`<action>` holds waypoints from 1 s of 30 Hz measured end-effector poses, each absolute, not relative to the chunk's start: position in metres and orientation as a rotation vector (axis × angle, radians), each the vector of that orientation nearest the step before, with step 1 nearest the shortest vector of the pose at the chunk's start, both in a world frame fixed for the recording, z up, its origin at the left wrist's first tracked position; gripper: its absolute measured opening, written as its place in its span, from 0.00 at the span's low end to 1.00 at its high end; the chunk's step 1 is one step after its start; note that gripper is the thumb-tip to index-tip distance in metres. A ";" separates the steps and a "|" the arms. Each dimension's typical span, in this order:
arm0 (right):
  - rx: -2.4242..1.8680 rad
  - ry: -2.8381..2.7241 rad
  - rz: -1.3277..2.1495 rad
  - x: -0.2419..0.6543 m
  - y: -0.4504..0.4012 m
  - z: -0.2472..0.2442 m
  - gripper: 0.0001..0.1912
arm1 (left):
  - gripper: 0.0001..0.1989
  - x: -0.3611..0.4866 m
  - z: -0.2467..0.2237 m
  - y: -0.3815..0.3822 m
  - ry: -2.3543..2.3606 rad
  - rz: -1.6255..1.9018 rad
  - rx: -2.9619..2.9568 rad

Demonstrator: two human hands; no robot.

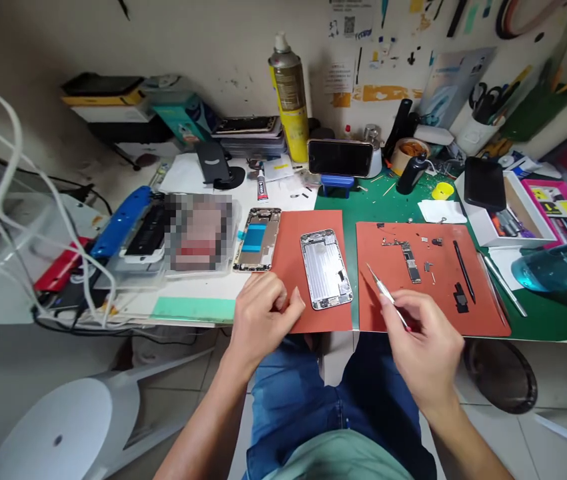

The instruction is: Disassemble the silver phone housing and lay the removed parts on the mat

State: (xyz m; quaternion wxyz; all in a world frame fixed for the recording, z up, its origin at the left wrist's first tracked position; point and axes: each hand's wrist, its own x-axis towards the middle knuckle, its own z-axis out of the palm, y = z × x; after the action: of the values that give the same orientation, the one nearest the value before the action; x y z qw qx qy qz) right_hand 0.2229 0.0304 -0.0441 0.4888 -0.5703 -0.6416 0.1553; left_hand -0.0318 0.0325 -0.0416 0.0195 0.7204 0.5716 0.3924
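Note:
My right hand [426,343] pinches a slim precision screwdriver [383,287] with a silver body and a red end. Its fine tip points up and left over the right orange mat [378,253]. My left hand [263,307] rests at the front of the left orange mat [288,233], fingers curled in and thumb sticking out; nothing shows in it. Between the hands lies a phone housing [326,270], its silvery inside facing up. Behind my left hand is a phone screen assembly [257,240] with a blue strip. On the right mat sits a logic board [410,260].
Small loose parts [427,267], a black pry stick [463,270] and a black part [460,298] lie on the right mat. A phone on a stand [339,158] and a yellow spray can [289,100] stand behind. A blue bottle [558,263] is at right.

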 end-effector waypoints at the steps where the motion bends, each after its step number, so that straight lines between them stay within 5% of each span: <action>1: -1.366 -1.636 0.308 0.215 0.039 -0.046 0.05 | 0.22 -0.033 -0.043 0.034 1.745 1.222 2.205; 9: -1.470 -2.021 0.091 0.192 0.067 -0.053 0.10 | 0.15 -0.040 -0.044 0.032 1.557 1.121 2.154; 13: -1.354 -2.086 0.341 0.199 0.069 -0.032 0.07 | 0.06 -0.042 -0.043 0.031 1.459 1.026 2.197; 18: -1.239 -2.320 0.831 0.200 0.078 -0.014 0.09 | 0.07 -0.045 -0.046 0.032 1.410 0.931 2.266; 30: -1.254 -2.544 0.731 0.190 0.085 -0.013 0.12 | 0.08 -0.043 -0.050 0.032 1.398 0.848 2.298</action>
State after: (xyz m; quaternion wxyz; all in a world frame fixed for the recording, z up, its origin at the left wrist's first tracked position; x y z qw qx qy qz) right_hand 0.1895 0.0848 -0.0128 0.1061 -0.4257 -0.8637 0.2482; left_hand -0.0435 0.0325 -0.0504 0.1600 0.8042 0.4894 0.2970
